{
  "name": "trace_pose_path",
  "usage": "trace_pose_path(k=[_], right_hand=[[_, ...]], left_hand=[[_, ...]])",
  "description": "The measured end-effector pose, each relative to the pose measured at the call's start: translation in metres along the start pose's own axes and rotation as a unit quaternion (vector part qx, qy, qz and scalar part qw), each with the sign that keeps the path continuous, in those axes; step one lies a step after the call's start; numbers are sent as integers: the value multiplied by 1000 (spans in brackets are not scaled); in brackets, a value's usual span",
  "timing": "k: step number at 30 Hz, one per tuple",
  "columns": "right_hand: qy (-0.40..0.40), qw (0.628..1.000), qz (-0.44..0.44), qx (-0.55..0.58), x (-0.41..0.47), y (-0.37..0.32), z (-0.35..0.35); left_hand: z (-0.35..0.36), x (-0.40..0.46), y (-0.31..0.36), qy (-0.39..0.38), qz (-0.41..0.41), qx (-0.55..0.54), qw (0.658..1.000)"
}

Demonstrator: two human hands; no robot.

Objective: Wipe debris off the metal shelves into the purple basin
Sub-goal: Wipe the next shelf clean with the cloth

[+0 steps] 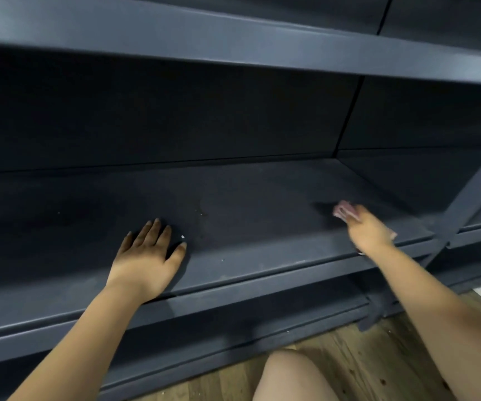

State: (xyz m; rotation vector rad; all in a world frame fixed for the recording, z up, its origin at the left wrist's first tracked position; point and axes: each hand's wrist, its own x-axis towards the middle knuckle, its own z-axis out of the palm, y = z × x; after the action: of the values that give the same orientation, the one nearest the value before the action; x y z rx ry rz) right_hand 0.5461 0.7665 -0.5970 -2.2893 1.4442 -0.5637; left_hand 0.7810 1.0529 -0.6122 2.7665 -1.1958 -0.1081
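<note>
Bare knee [288, 377] at 6 o'clock; left hand [146, 256] flat on metal shelf [248, 204], fingers spread; white debris [183, 236] just beside thumb; right hand [369, 230] at 3 o'clock, fingers clamped on pink cloth [345, 210] against shelf; basin unseen

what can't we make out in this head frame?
- Purple basin: not in the head view; its place is unknown.
- Pink cloth: motion-blurred, mostly covered by the right hand; its shape is unclear.
- Specks beside the left hand: too small to identify.
- Shelf left end: cut off by the frame edge.
</note>
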Motion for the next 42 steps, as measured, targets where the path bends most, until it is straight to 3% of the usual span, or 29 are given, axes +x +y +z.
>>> trace_pose_path(k=[3, 9, 13, 20, 23, 27, 31, 34, 39, 42], right_hand=[[2, 999, 6, -53, -2, 7, 4], [-15, 987, -150, -63, -37, -66, 41], [-54, 958, -281, -25, -83, -132, 73], [-135, 954, -266, 17, -100, -155, 76], [-187, 946, -263, 27, -91, -141, 59], [-140, 943, -295, -65, -72, -118, 49], [-120, 958, -259, -41, -81, -119, 63], [-59, 953, -290, -69, -103, -140, 86], [-61, 924, -377, -22, -148, -199, 124], [-69, 925, -374, 1, -157, -221, 127]], left_hand=[[0, 3, 1, 1, 0, -1, 1000], [2, 2, 0, -1, -1, 4, 1000], [2, 2, 1, 8, 1, 0, 1000], [-2, -2, -2, 25, 15, -32, 999], [-8, -18, -13, 32, 33, 11, 999], [0, -51, -55, 114, 64, 62, 989], [9, -73, -82, 117, 54, 71, 989], [13, -72, -81, 147, 52, 81, 984], [15, -71, -81, 155, 44, 80, 984], [15, -72, -81, 157, 41, 91, 983]])
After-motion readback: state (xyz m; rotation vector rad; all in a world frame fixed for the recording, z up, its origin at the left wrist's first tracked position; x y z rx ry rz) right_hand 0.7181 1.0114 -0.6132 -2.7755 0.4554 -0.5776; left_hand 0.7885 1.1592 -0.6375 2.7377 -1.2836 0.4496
